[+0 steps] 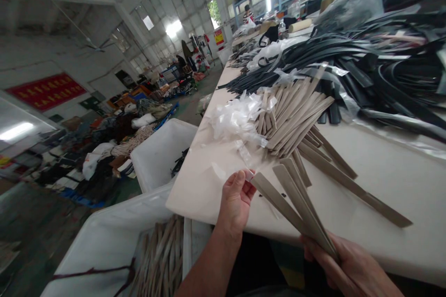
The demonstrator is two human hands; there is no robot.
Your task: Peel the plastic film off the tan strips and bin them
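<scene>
Several flat taupe strips (303,195) fan out from my right hand (339,260), whose fingers are wrapped round them near the table's front edge. My left hand (239,192) pinches a small whitish, clear piece (249,175) at the tip of the leftmost strip. Beyond my hands a pile of taupe strips (296,116) lies on the pale table (379,171), beside a heap of crumpled clear film (237,118). A few loose taupe strips (362,192) rest to the right, above my right hand.
Long black strips (299,55) and clear plastic cover the table's far right. White bins (104,236) stand left of the table, the nearer one holding taupe strips (162,260). A person (248,15) is far off behind the table. Piled materials lie on the floor at left.
</scene>
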